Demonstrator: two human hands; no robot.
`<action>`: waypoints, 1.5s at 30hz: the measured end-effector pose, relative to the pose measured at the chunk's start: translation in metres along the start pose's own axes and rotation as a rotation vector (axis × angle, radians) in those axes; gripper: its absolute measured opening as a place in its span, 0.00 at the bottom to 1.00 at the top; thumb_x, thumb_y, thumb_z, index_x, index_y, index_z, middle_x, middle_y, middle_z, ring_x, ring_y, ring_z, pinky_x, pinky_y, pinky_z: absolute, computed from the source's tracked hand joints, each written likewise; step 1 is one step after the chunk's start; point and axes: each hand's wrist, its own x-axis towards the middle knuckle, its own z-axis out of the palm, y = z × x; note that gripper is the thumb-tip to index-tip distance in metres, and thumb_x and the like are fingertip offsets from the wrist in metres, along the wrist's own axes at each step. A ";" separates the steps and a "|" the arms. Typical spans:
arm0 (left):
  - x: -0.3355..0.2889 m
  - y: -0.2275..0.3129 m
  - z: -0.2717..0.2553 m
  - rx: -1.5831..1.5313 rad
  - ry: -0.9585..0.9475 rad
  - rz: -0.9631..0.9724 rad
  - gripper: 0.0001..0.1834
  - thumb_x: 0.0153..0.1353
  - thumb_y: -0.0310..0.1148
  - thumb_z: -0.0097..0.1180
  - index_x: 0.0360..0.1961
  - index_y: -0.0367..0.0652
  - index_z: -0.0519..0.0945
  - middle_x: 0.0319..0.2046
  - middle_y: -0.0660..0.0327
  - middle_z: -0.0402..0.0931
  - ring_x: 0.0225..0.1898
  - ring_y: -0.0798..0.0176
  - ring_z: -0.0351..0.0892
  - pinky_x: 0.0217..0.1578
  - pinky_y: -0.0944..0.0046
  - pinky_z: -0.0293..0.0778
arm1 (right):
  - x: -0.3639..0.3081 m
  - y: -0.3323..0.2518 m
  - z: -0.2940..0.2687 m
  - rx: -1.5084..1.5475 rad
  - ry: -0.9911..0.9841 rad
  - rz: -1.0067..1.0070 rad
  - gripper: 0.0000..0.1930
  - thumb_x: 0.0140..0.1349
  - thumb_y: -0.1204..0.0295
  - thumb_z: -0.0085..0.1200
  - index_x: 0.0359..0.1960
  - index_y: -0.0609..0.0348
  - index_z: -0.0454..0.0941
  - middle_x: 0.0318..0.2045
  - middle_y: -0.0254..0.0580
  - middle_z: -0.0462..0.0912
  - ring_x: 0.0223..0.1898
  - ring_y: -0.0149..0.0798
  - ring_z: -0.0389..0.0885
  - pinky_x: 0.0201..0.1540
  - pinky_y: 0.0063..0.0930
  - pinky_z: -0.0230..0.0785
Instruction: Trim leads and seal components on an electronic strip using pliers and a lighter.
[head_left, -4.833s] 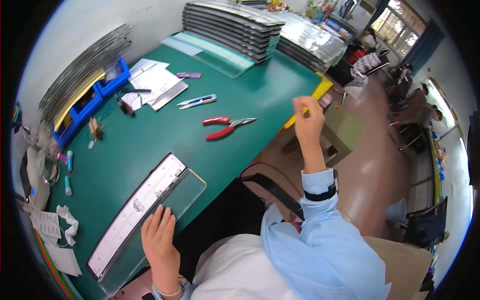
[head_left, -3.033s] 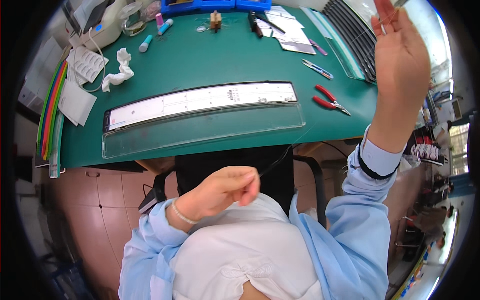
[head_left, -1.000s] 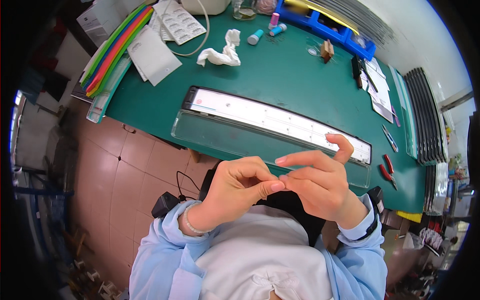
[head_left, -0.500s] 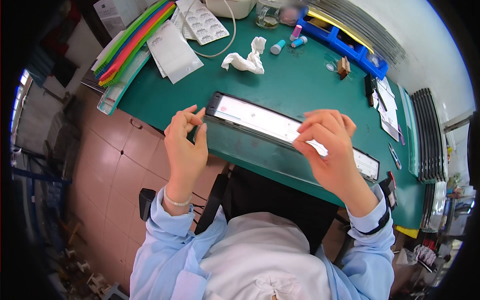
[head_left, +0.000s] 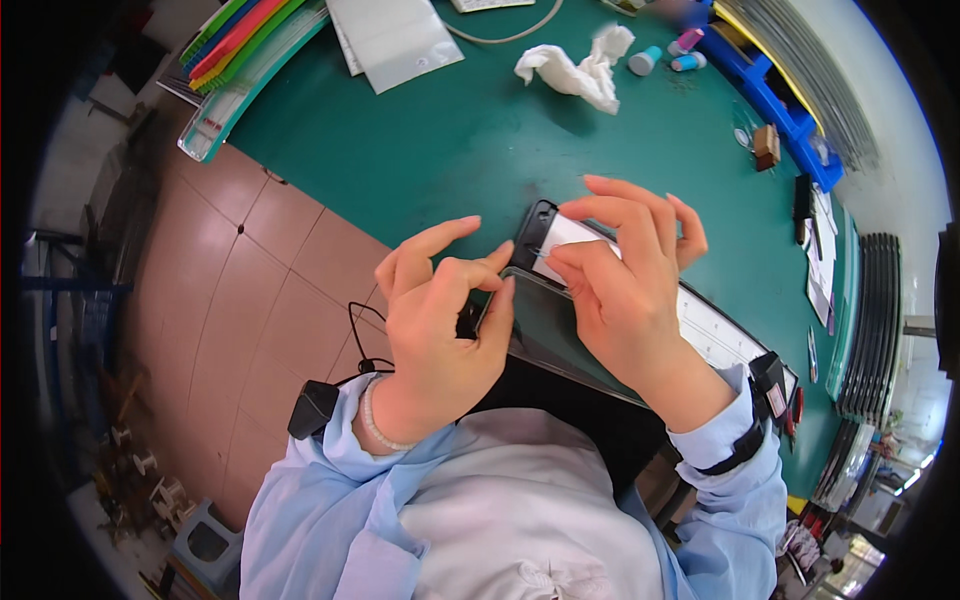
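The long black case (head_left: 540, 218) lies open from mid-frame toward lower right on the green surface (head_left: 450, 150), white strip (head_left: 718, 334) inside, clear cover (head_left: 550, 318) off and alongside — the left hand (head_left: 440, 310) and right hand (head_left: 635, 285) bend at its near-centre end, fingers possibly pinching, I cannot tell.

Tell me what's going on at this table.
A person has both bare hands at the black end of a long, narrow case with a white panel, on a green table. The left hand is bent by that end; the right hand reaches over the panel. Anything pinched in the fingers is too small to make out. A clear cover lies on the person's side of the case, and crumpled white tissue lies beyond.
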 end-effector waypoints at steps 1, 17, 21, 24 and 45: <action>0.001 -0.001 -0.001 0.012 0.002 0.014 0.12 0.45 0.18 0.66 0.31 0.42 0.79 0.34 0.62 0.85 0.52 0.57 0.77 0.52 0.57 0.59 | 0.000 -0.001 0.001 -0.014 -0.009 0.001 0.09 0.44 0.79 0.65 0.24 0.53 0.78 0.44 0.35 0.80 0.54 0.45 0.75 0.58 0.45 0.49; 0.000 0.003 0.001 0.104 -0.038 0.011 0.12 0.50 0.18 0.66 0.29 0.43 0.74 0.36 0.58 0.87 0.52 0.55 0.78 0.51 0.59 0.61 | 0.000 0.002 0.008 0.006 -0.023 0.009 0.06 0.47 0.78 0.62 0.22 0.55 0.76 0.43 0.35 0.79 0.55 0.42 0.75 0.60 0.51 0.46; -0.001 0.003 0.000 0.105 -0.040 0.012 0.13 0.50 0.18 0.67 0.29 0.43 0.74 0.36 0.58 0.87 0.52 0.55 0.78 0.51 0.59 0.62 | 0.000 0.001 0.007 -0.030 -0.043 0.000 0.09 0.43 0.78 0.66 0.25 0.53 0.78 0.44 0.36 0.80 0.55 0.45 0.76 0.58 0.45 0.50; -0.001 0.003 0.000 0.104 -0.038 0.007 0.13 0.49 0.18 0.67 0.29 0.43 0.74 0.37 0.58 0.87 0.52 0.55 0.78 0.51 0.59 0.62 | 0.000 0.001 0.009 0.001 -0.008 0.014 0.06 0.47 0.77 0.62 0.21 0.55 0.76 0.43 0.35 0.79 0.55 0.41 0.75 0.59 0.52 0.46; 0.011 0.020 0.003 0.379 -0.226 0.104 0.21 0.44 0.20 0.61 0.41 0.52 0.87 0.56 0.55 0.74 0.63 0.44 0.64 0.58 0.49 0.55 | -0.006 0.005 0.000 -0.036 -0.011 0.021 0.03 0.42 0.77 0.56 0.21 0.56 0.78 0.42 0.33 0.78 0.57 0.41 0.72 0.59 0.57 0.46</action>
